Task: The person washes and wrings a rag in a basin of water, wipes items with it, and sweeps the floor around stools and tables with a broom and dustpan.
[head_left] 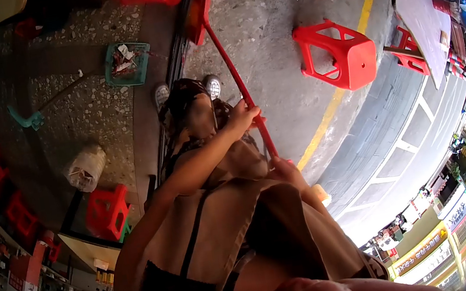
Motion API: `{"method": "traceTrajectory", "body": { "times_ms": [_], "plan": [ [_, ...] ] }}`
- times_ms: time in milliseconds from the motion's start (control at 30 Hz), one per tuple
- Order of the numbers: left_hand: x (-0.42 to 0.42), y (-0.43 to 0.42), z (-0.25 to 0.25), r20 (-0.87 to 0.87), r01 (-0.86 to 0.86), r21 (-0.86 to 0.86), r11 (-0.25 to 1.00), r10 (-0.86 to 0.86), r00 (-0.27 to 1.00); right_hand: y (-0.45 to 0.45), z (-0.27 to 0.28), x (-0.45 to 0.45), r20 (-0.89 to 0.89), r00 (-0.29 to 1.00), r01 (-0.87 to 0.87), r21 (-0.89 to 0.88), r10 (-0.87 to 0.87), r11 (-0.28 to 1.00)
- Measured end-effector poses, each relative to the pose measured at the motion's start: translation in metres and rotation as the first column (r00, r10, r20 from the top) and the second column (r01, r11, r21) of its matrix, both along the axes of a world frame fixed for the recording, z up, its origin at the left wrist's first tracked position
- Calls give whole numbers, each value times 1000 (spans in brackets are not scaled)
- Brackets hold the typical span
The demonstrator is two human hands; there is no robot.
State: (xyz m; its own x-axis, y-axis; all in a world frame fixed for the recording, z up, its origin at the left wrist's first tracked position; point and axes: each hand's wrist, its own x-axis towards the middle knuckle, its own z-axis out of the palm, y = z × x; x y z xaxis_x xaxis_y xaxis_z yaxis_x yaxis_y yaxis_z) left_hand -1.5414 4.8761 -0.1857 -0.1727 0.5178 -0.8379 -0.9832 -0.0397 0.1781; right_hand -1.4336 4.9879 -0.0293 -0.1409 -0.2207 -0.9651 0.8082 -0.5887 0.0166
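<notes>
A red broom point(229, 63) slants across the middle of the head view, its wide red head at the upper end, beside a dark metal floor track. My left hand point(242, 118) is wrapped round the middle of its handle. Lower down the same handle, near my body, my right hand point(288, 173) is closed on it. Left of the track, a green dustpan point(128, 64) holding litter lies on the speckled floor. Its long handle reaches left to a green end piece.
A red stool point(347, 55) lies tipped on the pavement at the right. Other red stools point(107, 213) stand at the lower left, near a translucent bag-lined bin point(86, 169). A table point(420, 6) is at the upper right. The floor track point(176, 47) runs past my shoes.
</notes>
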Motion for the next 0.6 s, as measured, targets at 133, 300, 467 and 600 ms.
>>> {"method": "traceTrajectory", "body": {
  "times_ms": [133, 300, 467, 600],
  "plan": [
    [-50, 13, -29, -267, -64, -23, 998, 56, 962, -3, -32, -44, 18, 966, 258, -186, -259, 948],
    [-49, -8, -86, -173, -122, -135, 983, 98, 980, -33, -82, -55, 30, 964, 264, -262, -266, 928],
    [101, -30, -51, -15, -108, -74, 991, 107, 994, -40, -8, 45, 229, 973, 62, -105, -36, 993],
    [169, -56, 27, 55, -139, 136, 981, 133, 990, -65, 46, 136, 274, 940, -279, 268, 205, 922]
  ]
}}
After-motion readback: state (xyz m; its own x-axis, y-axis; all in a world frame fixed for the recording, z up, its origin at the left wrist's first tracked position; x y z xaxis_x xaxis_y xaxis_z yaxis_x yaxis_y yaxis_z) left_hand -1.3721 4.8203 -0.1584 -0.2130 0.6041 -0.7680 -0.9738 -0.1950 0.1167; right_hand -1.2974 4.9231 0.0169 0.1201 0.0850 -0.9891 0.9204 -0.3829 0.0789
